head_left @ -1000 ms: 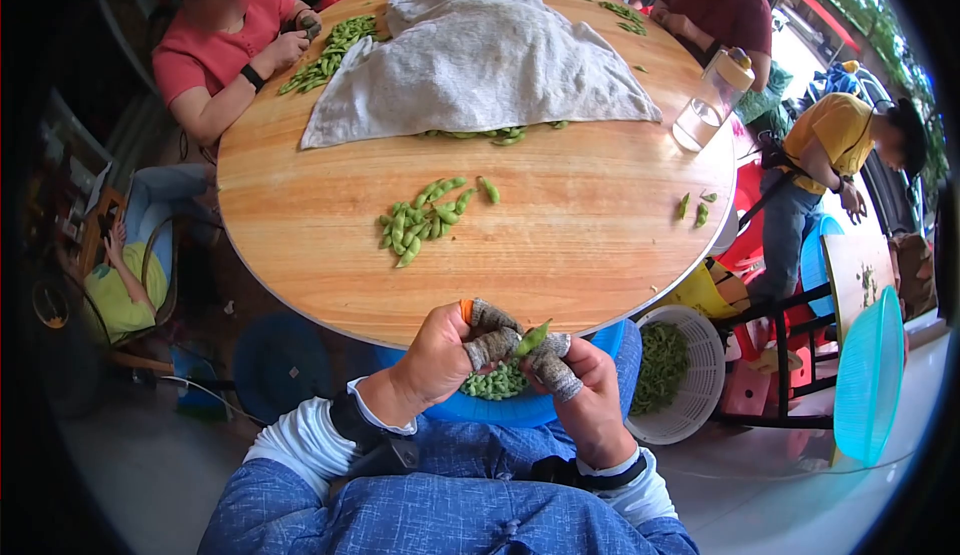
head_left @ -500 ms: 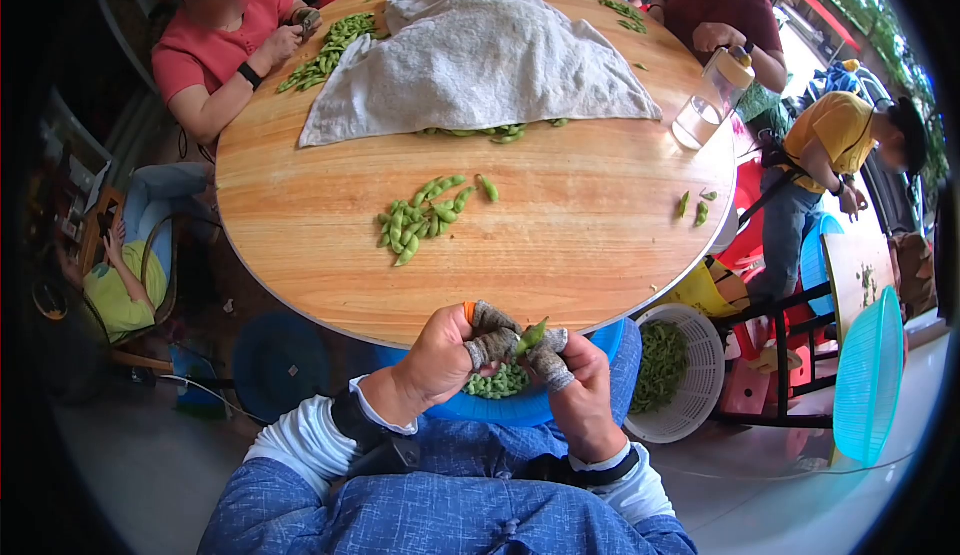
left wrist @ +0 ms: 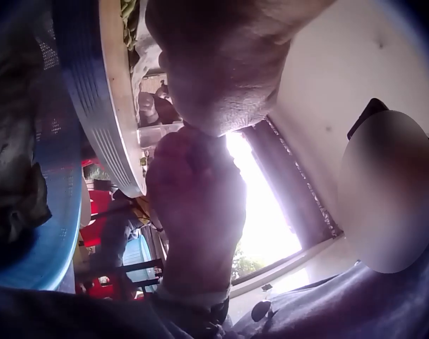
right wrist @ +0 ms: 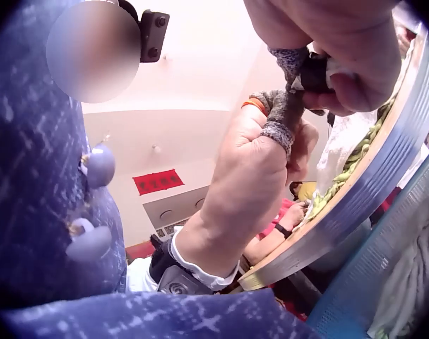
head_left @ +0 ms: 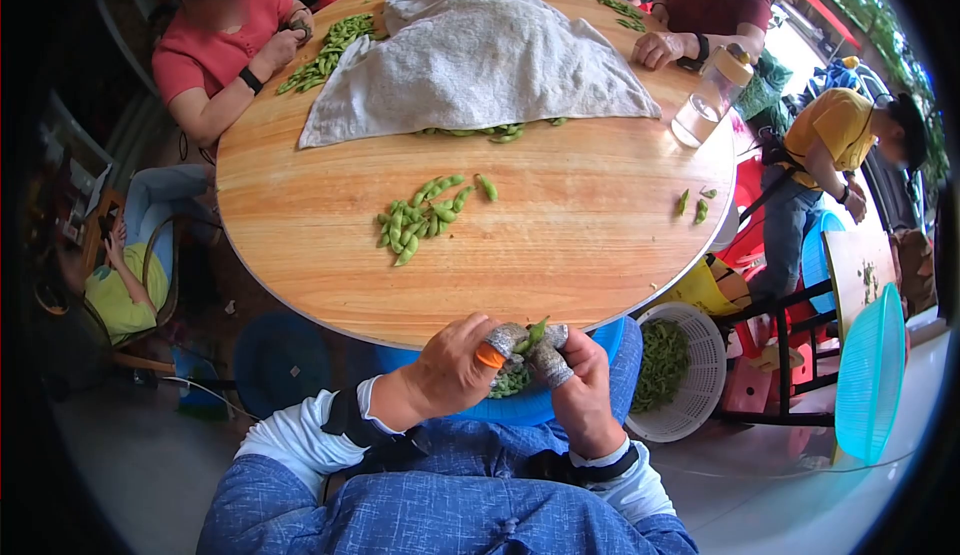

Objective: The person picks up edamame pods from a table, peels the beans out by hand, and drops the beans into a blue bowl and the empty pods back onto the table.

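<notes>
Over the blue basin (head_left: 470, 410), my two hands meet at a green edamame pod (head_left: 538, 334). My right hand (head_left: 586, 395) pinches it between thumb and finger, both wrapped in grey cloth. The left hand (head_left: 450, 370), with an orange band round its wrapped thumb (head_left: 489, 355), grips the pod's near end with curled fingers. Shelled green beans (head_left: 512, 381) lie in the basin below, partly hidden by the hands. In the right wrist view the left hand (right wrist: 246, 162) meets the right hand (right wrist: 334, 42) at the wrapped fingertips, the pod hidden there.
A small pile of pods (head_left: 415, 223) lies on the round wooden table (head_left: 560, 245). Behind it a white cloth (head_left: 480, 65) covers more pods, with a water bottle (head_left: 705, 105) to its right. A white basket (head_left: 705, 375) of pods stands right of my knee. Other people sit around.
My left hand has turned over, its back now upward and its thumb toward the pod. The right hand stays nearly in place. Across the table a person's hand has come down onto the tabletop.
</notes>
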The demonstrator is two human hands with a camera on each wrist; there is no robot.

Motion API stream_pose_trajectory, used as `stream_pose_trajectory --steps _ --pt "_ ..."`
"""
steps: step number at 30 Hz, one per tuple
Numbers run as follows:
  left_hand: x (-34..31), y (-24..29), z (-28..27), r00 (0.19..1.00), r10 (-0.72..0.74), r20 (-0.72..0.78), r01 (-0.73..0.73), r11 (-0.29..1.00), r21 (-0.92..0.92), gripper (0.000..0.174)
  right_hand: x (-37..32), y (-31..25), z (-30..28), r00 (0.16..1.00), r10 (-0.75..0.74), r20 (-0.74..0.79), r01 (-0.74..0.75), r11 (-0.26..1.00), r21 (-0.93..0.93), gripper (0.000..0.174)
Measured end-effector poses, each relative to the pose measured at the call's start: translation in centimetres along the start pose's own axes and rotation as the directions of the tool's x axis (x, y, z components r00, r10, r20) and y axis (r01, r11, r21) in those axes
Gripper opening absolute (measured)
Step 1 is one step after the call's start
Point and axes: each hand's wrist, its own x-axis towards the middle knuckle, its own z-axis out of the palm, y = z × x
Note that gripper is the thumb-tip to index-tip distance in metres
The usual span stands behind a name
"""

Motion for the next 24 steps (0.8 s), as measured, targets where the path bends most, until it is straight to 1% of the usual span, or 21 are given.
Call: stream_pose_trajectory --steps 3,5,6,9,12,14,17,18,21,23,24 --pt "0.1 0.2 0.3 0.996 -0.079 -0.043 0.064 0.959 -0.276 0.038 -0.2 0.3 0.1 0.999 -0.051 0.002 0.051 0.999 -0.011 0.015" --pt "0.1 0.7 1.0 0.979 -0.191 -0.067 0.137 0.870 -0.474 0.027 -0.3 0.3 0.1 0.998 -0.070 0.006 0.070 0.997 -0.028 0.015" --pt "0.1 0.8 1.2 0.966 -0.248 -0.071 0.166 0.809 -0.565 0.022 -0.3 0.4 0.0 0.996 -0.088 0.008 0.088 0.994 -0.070 0.015" --pt "0.5 1.0 0.6 0.918 -0.395 0.027 0.302 0.656 -0.692 0.014 -0.2 0.6 -0.1 0.992 -0.128 0.018 0.129 0.977 -0.167 0.014" --pt "0.2 -0.1 0.1 0.848 -0.411 0.334 0.496 0.396 -0.772 0.013 -0.2 0.6 -0.2 0.992 -0.128 0.018 0.129 0.970 -0.208 0.013" --pt "0.3 0.3 -0.1 0.859 -0.408 0.310 0.482 0.439 -0.758 0.013 -0.3 0.5 -0.2 0.994 -0.107 0.007 0.106 0.969 -0.223 0.012" --pt "-0.4 0.1 0.8 0.877 -0.396 0.271 0.456 0.513 -0.727 0.014 -0.4 1.4 -1.0 0.992 -0.112 0.052 0.124 0.878 -0.462 0.013" --pt "-0.7 0.0 1.2 0.884 -0.391 0.257 0.446 0.538 -0.715 0.014 -0.3 1.3 -0.9 0.988 -0.137 0.072 0.155 0.842 -0.516 0.014" --pt "-0.9 0.9 1.7 0.844 -0.491 0.215 0.471 0.489 -0.734 0.016 -0.2 0.7 -0.5 0.968 -0.208 0.137 0.247 0.726 -0.641 0.017" --pt "-1.8 0.3 3.0 0.848 -0.499 0.177 0.462 0.535 -0.707 0.018 -0.2 0.4 -0.2 0.948 -0.259 0.184 0.313 0.657 -0.686 0.019" --pt "-1.9 0.2 3.4 0.850 -0.502 0.158 0.458 0.557 -0.692 0.019 -0.3 0.5 -0.3 0.945 -0.263 0.192 0.320 0.645 -0.693 0.019"
